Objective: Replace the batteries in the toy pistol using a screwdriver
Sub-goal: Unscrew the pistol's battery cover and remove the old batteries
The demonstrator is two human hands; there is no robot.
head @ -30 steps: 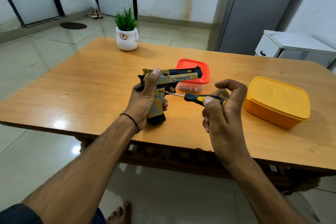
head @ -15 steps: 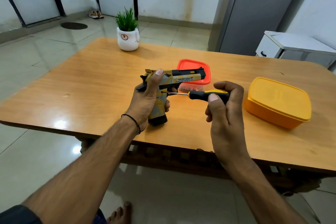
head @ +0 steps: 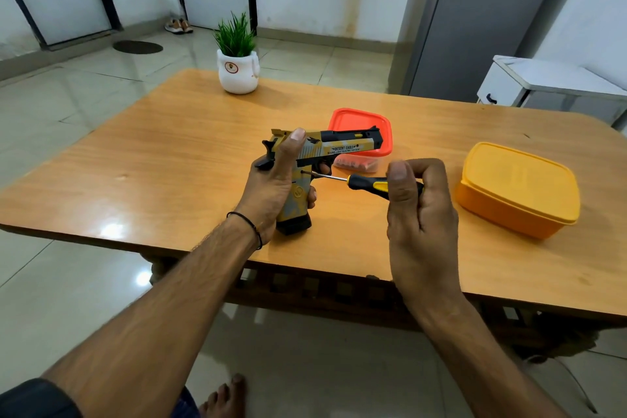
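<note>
A toy pistol is held upright above a wooden table, its grip wrapped closely by the left hand. The left thumb is laid up across the rear of the slide, and the fingers are curled round the far side of the grip. The muzzle is pointed to the right. A small screwdriver is pinched at its handle by the right hand, the thumb pressed on top and the fingers folded tightly behind. Its thin metal shaft is laid almost level, and the tip is set against the side of the pistol's frame, just below the trigger guard.

The pistol is moulded in plastic, finished in mustard yellow and grey camouflage patches, with a black barrel top and a black base plate. "DESERT EAGLE" is printed on the slide; a smaller line beneath appears to read "SOUND-LIGHT ELECTRIC TOY GUN". The screwdriver handle is black with a yellow band. A thin black cord is worn at the left wrist.

Behind the pistol, a clear tub with a red lid is set on the glossy tabletop; its contents are too blurred to name. A closed yellow plastic box with rounded corners is placed to the right. A green plant in a white ceramic pot is stood at the far edge; the pot's round emblem cannot be read.
</note>
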